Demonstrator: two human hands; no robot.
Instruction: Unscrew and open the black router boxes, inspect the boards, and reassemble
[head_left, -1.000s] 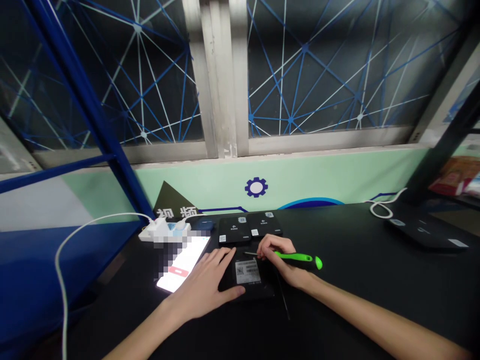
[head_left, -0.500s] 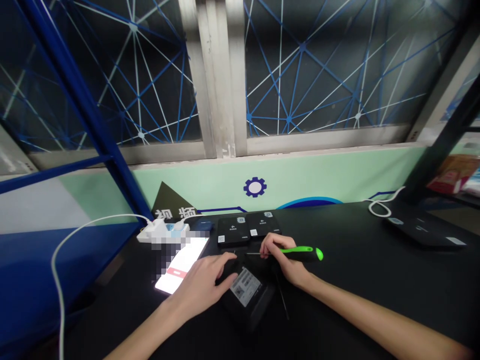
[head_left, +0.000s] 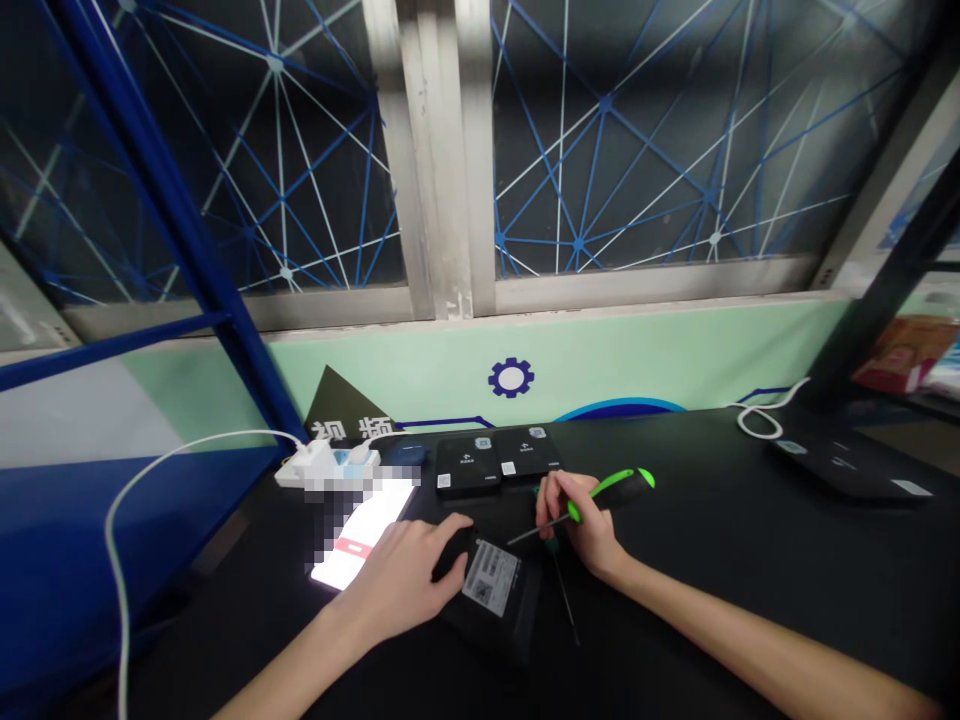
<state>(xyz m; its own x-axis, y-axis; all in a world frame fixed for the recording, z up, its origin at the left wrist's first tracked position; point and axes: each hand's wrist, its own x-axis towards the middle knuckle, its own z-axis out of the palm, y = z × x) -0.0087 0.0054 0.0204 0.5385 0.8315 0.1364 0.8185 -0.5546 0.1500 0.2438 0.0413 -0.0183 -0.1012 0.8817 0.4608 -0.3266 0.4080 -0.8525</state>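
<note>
A flat black device box (head_left: 517, 610) with a white printed label (head_left: 491, 578) lies on the black table in front of me. My left hand (head_left: 412, 575) grips its left edge, thumb near the label and index finger along the far corner. My right hand (head_left: 581, 525) is closed round a green-and-black screwdriver (head_left: 619, 485). The handle tilts up to the right, and the thin shaft points down-left, its tip close to the label's upper right corner. A second screwdriver (head_left: 564, 590) lies on the table under and in front of my right hand.
Two similar black boxes (head_left: 466, 467) lie side by side behind my hands. A lit phone (head_left: 367, 530) lies at left, by a white power strip (head_left: 326, 465) with a white cable (head_left: 112, 560). Another black device (head_left: 847, 465) and white cord (head_left: 757, 420) are at right.
The screwdriver in my right hand has swung from nearly level to slanted, with its tip lower and nearer the label. The labelled box has turned slightly under my left hand.
</note>
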